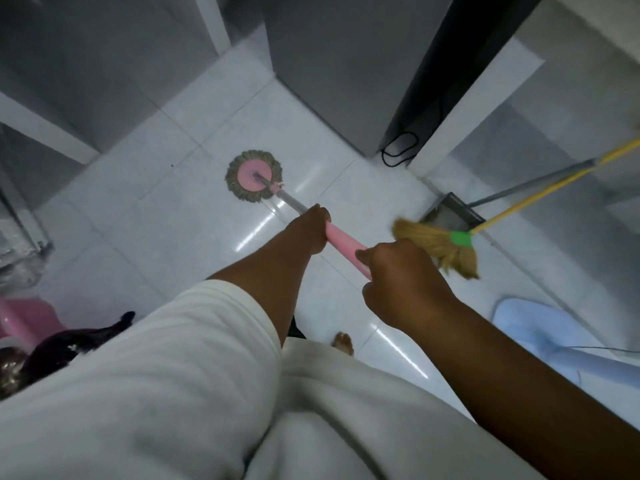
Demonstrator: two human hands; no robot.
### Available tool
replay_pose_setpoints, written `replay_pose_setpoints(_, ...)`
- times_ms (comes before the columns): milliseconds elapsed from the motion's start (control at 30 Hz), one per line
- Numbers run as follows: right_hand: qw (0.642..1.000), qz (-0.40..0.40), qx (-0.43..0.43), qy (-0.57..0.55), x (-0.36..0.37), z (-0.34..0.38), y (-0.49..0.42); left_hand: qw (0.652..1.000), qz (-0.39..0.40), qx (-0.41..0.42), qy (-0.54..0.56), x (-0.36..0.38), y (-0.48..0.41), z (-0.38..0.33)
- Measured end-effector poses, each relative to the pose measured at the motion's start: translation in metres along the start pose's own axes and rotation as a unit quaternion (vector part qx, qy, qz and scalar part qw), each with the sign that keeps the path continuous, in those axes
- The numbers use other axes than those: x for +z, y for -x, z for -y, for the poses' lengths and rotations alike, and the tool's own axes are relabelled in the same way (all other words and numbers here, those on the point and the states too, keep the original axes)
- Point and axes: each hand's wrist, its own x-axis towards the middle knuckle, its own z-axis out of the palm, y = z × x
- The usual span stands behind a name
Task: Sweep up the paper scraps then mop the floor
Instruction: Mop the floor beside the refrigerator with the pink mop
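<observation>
A round mop head, pink disc with a grey-tan fringe, lies flat on the white tiled floor. Its metal pole runs back into a pink handle. My left hand grips the handle's front end, and my right hand grips it further back. A straw broom with a green collar and yellow stick leans at the right, beside a dark dustpan standing on the floor. No paper scraps show on the tiles.
Grey cabinets or walls rise ahead, with a black cable at a dark post's foot. A pink bucket and dark cloth sit at the left. A pale blue fan base stands at the right. My bare foot is below.
</observation>
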Motion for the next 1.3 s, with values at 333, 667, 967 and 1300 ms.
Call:
replay_pose_setpoints(333,0.999,0.013,0.028,0.022,0.005,-0.047,0.072,0.999,0.005,0.033,-0.022,0.05,0.031,-0.066)
replay_pose_setpoints(667,0.999,-0.041,-0.001,0.014,-0.015,-0.025,0.008,1.0,0.001,0.025,0.013,0.003,-0.012,-0.031)
replay_pose_setpoints(967,1.0,0.008,0.011,0.019,-0.033,0.01,-0.102,1.0,-0.002,0.01,0.009,-0.063,-0.091,0.024)
replay_pose_setpoints(1300,1.0,0.018,0.02,-0.01,-0.058,0.083,-0.263,1.0,0.012,0.008,-0.028,-0.18,-0.198,0.123)
